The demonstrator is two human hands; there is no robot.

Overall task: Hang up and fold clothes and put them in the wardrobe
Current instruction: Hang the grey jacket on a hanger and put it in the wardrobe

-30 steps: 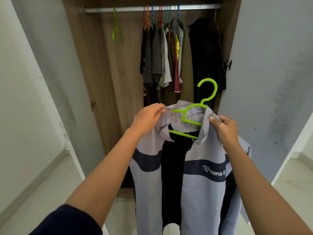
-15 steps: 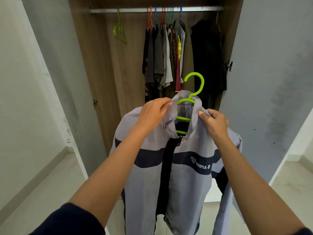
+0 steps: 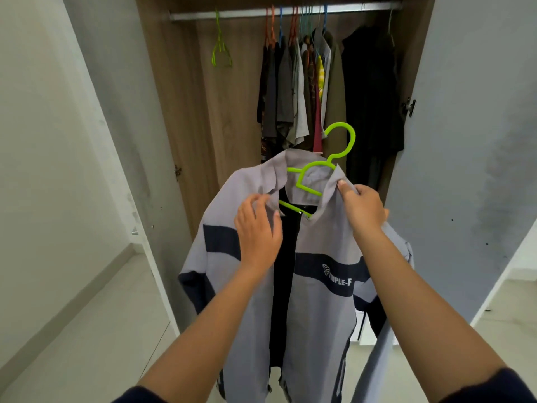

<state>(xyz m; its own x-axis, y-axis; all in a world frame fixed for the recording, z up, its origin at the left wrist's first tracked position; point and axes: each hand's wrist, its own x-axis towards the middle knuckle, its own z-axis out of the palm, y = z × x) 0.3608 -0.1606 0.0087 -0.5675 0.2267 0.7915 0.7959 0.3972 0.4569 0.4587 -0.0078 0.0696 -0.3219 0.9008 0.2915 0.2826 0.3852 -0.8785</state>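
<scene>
**Jacket gets fixed on its hanger**

The right hand (image 3: 363, 209) grips one collar side of the grey and dark blue zip jacket (image 3: 319, 303). The left hand (image 3: 258, 231) is at the other side, but blur hides whether it pinches. Both hold the jacket on the bright green plastic hanger (image 3: 352, 142), in front of the open wooden wardrobe (image 3: 180, 112), probably to make it sit straight.

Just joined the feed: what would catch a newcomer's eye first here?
A grey jacket on a bright green hanger fills the centre, left hand and right hand on its collar. Behind, the wardrobe rail carries dark clothes and, at left, one empty hanger.
</scene>
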